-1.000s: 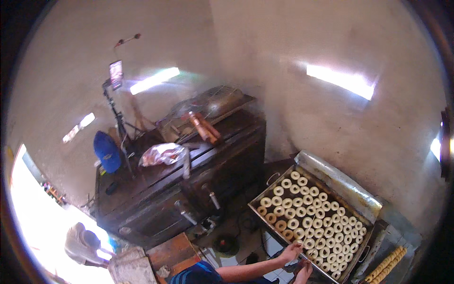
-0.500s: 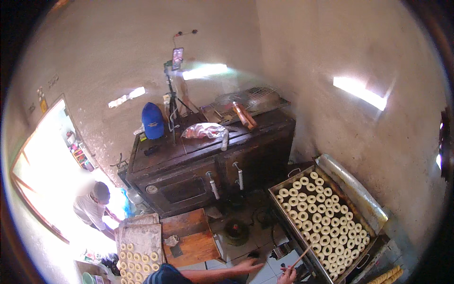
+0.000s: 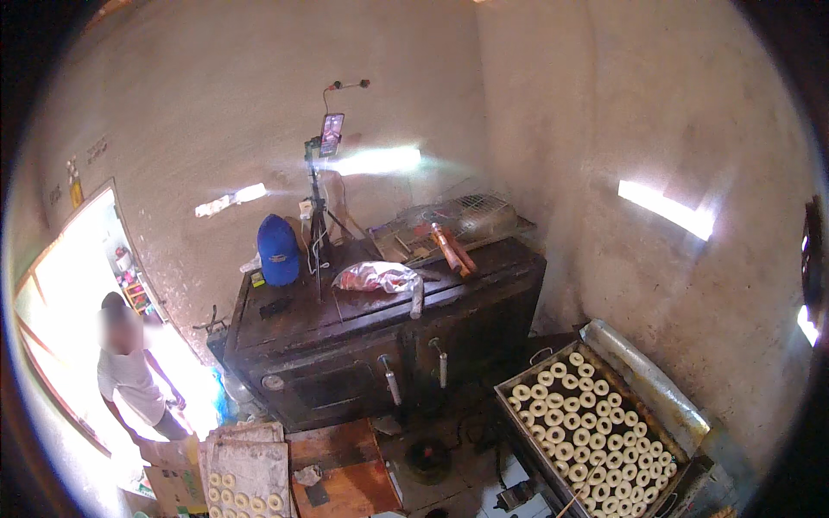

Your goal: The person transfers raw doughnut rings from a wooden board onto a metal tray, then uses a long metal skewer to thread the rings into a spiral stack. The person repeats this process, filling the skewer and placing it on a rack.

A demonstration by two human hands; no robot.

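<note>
Neither of my hands shows clearly; both are below the lower edge. A thin wooden stick [image 3: 576,497] rises from that edge, its tip over the near left side of a large metal pan [image 3: 515,410]. Many pale dough rings [image 3: 596,416] lie in the pan in close rows. What grips the stick is hidden. At lower left, a floured board [image 3: 250,457] carries several more dough rings [image 3: 242,498].
A dark oven cabinet [image 3: 332,345] bears a blue cap [image 3: 278,250], a phone on a tripod [image 3: 314,190], a foil bag [image 3: 380,278] and a wire rack [image 3: 484,207]. A brown wooden board [image 3: 345,466] lies before it. A person [image 3: 134,380] stands in the bright doorway.
The view has tilted up, so my hands and forearm have dropped out of sight. The person in the doorway has risen from bending to standing.
</note>
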